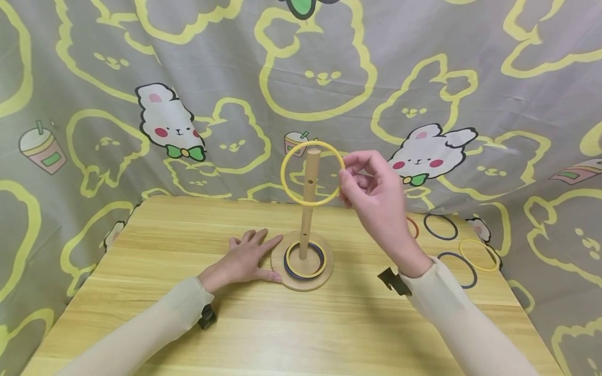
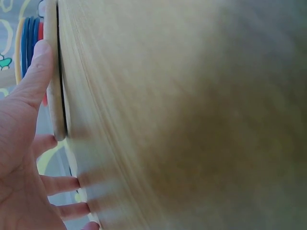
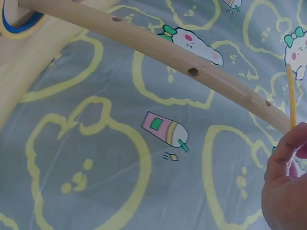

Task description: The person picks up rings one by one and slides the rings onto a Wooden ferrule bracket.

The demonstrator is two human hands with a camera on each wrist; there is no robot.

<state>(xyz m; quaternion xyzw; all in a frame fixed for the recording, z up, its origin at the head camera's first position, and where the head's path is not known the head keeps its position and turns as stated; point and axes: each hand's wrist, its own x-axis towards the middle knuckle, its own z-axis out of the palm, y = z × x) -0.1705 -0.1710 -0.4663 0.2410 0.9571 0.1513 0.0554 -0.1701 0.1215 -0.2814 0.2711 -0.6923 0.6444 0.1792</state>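
My right hand (image 1: 376,193) pinches a yellow ring (image 1: 283,180) at its right edge, near the top of an upright wooden post (image 1: 309,209). In the right wrist view the ring (image 3: 291,96) appears edge-on by the post's end (image 3: 225,86). Around the post's foot lie a yellow ring (image 1: 321,269) and blue rings on the round base (image 1: 303,284). My left hand (image 1: 244,261) rests spread, thumb and a finger touching the base's left edge. The left wrist view shows the thumb on the base (image 2: 55,96), with stacked blue, red and yellow rings (image 2: 19,52) beyond.
On the table (image 1: 188,235) to the right lie a red ring (image 1: 414,227), partly behind my right arm, two blue rings (image 1: 425,228) (image 1: 472,269) and a yellow ring (image 1: 494,253). A patterned curtain (image 1: 226,68) hangs behind the table and at its sides.
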